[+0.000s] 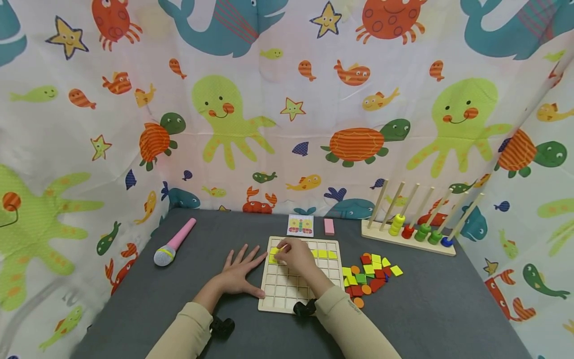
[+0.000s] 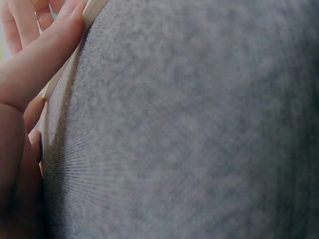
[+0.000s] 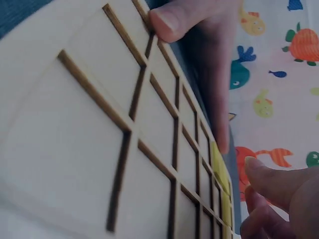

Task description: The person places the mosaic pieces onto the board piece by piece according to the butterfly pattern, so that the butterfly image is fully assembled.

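Note:
A wooden grid board [image 1: 299, 301] lies on the dark table, with several yellow square tiles [image 1: 323, 254] in its upper rows. My left hand [image 1: 237, 276] is spread beside the board, its thumb [image 2: 55, 47] on the left edge and a fingertip touching farther up that edge. Over the upper left of the board, my right hand [image 1: 297, 257] has its fingers bent close to the yellow tiles [image 3: 219, 167] there. In the right wrist view its thumb [image 3: 271, 181] shows beside those tiles; I cannot tell whether the fingertips pinch one.
Loose red, yellow, green and orange pieces [image 1: 365, 274] lie right of the board. Behind it are a butterfly pattern card [image 1: 300, 226] and a pink block [image 1: 329, 227]. A toy microphone [image 1: 175, 243] lies left; a peg stand with coloured rings [image 1: 408, 238] stands back right, before a patterned curtain.

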### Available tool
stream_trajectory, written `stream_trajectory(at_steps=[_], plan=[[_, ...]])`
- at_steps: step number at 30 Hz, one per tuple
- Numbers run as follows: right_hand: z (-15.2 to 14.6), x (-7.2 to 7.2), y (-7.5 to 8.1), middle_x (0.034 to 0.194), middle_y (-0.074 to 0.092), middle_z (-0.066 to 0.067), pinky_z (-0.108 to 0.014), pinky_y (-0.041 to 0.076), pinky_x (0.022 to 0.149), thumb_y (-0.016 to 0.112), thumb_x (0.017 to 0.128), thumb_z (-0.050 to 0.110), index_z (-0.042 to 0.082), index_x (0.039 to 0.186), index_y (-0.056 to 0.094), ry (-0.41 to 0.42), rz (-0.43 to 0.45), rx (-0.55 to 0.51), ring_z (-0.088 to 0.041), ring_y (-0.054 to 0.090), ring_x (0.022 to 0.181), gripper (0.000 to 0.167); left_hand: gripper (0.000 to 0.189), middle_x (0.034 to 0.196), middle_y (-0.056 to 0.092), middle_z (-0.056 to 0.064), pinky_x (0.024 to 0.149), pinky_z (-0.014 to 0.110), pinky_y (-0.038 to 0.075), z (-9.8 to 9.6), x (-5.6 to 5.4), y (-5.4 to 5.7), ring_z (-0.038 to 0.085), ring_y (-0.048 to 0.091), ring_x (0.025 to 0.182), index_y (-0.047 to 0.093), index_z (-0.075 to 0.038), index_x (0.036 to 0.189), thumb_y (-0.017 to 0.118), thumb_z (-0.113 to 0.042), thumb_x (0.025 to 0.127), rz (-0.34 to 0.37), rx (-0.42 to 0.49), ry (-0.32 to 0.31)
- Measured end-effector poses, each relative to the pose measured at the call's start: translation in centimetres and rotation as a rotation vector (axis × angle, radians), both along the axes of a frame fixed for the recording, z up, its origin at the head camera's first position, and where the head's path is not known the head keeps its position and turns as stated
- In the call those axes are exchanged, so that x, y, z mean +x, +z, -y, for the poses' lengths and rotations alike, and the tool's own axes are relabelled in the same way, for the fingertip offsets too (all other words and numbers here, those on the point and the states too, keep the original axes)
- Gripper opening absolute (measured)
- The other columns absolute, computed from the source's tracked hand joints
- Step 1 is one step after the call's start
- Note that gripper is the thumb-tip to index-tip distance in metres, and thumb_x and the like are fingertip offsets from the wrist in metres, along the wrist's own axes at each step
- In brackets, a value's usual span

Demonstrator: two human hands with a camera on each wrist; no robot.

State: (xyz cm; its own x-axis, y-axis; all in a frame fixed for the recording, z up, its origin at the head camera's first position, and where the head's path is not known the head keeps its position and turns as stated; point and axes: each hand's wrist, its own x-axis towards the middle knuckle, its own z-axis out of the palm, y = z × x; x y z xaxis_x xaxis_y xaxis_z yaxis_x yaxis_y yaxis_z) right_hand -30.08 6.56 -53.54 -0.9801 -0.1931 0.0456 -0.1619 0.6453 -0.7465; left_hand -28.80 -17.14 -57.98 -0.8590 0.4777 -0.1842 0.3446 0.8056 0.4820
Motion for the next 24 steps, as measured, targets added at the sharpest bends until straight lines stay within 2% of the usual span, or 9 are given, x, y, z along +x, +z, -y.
stream_trajectory(at_steps=[6,11,18,24], plan=[[-1.6,0.6,0.8,0.086,0.07,-0.001,-0.032,0.05,0.063,0.08,0.089,0.023,0.011,0.107,0.075,-0.03,0.017,-0.05,-0.015,0.062,0.075,0.023,0.124,0.172,0.004,-0.005,0.116,0.066,-0.017,0.0,0.0,-0.3,0.033,-0.014,0.156,0.016,-0.045,0.16,0.071,-0.088,0.058,-0.018,-0.002,-0.005],[-2.9,0.9,1.3,0.084,0.068,0.0,-0.03,0.049,0.063,0.079,0.089,0.023,0.011,0.105,0.075,-0.048,-0.002,-0.066,-0.017,0.061,0.078,0.02,0.123,0.172,0.006,0.0,0.114,0.068,-0.019,0.0,0.5,0.4,0.037,-0.013,0.156,0.018,-0.042,0.161,0.074,-0.084,0.06,-0.006,0.037,-0.006],[-4.7,1.2,1.5,0.085,0.068,0.0,-0.031,0.051,0.064,0.077,0.091,0.022,0.009,0.104,0.075,-0.08,-0.009,-0.054,-0.018,0.062,0.079,0.018,0.121,0.171,0.008,-0.002,0.117,0.068,-0.013,-0.5,1.1,2.0,0.036,-0.01,0.157,0.022,-0.038,0.161,0.078,-0.078,0.063,0.01,0.001,0.01],[-6.5,1.5,1.8,0.086,0.069,0.0,-0.031,0.052,0.065,0.077,0.091,0.021,0.009,0.106,0.075,-0.122,-0.013,-0.034,-0.017,0.062,0.079,0.02,0.121,0.171,0.008,-0.003,0.117,0.068,-0.013,-0.5,1.0,2.0,0.036,-0.01,0.157,0.02,-0.039,0.161,0.078,-0.078,0.063,-0.001,-0.007,0.006]])
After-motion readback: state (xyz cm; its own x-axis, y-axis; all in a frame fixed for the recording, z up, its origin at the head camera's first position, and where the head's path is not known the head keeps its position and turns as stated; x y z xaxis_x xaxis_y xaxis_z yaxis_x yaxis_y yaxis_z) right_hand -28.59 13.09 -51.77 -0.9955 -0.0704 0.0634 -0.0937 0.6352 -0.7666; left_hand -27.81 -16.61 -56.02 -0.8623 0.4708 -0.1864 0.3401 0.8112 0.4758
